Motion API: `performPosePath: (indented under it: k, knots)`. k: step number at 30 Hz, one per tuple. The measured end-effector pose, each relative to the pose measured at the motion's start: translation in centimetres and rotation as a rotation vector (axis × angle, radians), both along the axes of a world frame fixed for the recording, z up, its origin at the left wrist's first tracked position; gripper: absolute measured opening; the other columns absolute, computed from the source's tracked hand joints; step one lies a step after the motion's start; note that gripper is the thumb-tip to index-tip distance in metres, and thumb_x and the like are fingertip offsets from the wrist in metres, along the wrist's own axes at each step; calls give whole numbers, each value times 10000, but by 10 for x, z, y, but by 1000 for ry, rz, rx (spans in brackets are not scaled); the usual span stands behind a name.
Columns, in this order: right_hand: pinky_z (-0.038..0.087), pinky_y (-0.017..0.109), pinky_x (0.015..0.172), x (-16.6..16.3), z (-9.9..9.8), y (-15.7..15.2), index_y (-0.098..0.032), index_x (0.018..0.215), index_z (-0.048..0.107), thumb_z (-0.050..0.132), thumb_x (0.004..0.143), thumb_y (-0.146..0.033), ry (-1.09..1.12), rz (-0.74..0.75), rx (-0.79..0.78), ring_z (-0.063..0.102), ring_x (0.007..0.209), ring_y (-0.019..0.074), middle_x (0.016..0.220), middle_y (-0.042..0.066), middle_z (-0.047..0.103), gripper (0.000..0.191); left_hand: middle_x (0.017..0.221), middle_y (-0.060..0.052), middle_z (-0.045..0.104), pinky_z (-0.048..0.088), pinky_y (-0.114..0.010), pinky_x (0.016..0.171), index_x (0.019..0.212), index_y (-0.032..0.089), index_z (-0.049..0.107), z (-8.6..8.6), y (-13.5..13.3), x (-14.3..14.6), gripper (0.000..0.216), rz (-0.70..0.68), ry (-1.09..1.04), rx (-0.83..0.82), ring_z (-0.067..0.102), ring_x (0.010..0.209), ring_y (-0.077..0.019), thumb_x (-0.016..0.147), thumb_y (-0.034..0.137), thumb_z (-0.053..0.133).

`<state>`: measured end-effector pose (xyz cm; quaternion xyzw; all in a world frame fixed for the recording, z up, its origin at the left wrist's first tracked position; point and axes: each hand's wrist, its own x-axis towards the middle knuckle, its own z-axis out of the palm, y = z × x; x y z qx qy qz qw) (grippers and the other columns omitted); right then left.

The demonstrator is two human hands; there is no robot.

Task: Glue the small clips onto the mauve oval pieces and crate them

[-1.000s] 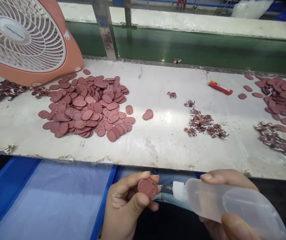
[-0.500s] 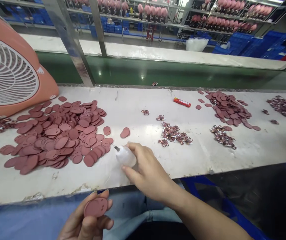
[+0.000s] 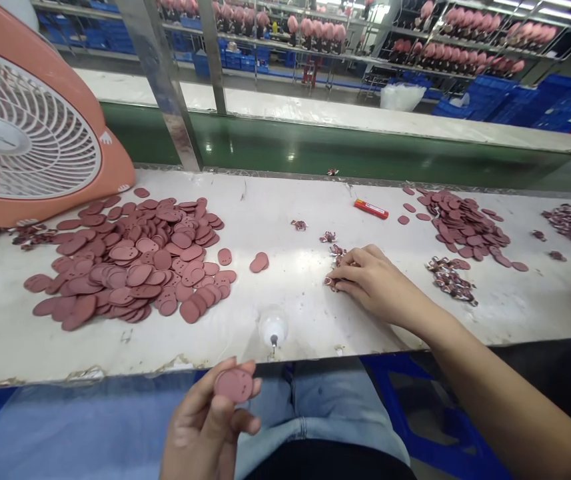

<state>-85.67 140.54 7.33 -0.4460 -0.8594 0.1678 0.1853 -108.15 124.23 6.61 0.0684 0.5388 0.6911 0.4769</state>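
My left hand (image 3: 210, 427), low in front of the table edge, pinches dull-red oval discs (image 3: 234, 385) between thumb and fingers. Two appear stacked, and small holes show in the upper one. Over a heap of small brown-and-white pieces (image 3: 336, 252), my right hand (image 3: 372, 280) has its fingertips together on one piece (image 3: 332, 283); the hand covers most of that heap. A white squeeze bottle with a thin metal tip (image 3: 273, 328) rests on the table between my hands, its tip pointing at me, with neither hand touching it.
A large pile of oval discs (image 3: 130, 267) covers the left of the white table (image 3: 265, 200), beside an orange fan (image 3: 110, 157). Farther right lie another disc pile (image 3: 465, 223), more small pieces (image 3: 450, 280) and a red tube-like packet (image 3: 371, 209). A metal post (image 3: 168, 93) stands behind.
My right hand has let go of the bottle, now set down on the table, and moved right to the small pieces. My left hand still holds the discs. The view has shifted slightly.
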Motion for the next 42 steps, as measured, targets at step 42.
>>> performPosePath:
  k: [42]
  knots:
    - [483, 125, 763, -49, 43, -98, -251, 1028, 651, 614, 956, -147, 364, 422, -386, 646, 810, 30, 888, -67, 713, 132, 602, -18, 659, 492, -146, 521, 726, 167, 781, -4, -10, -5, 343, -693, -354, 19, 595, 522, -74, 708, 508, 806]
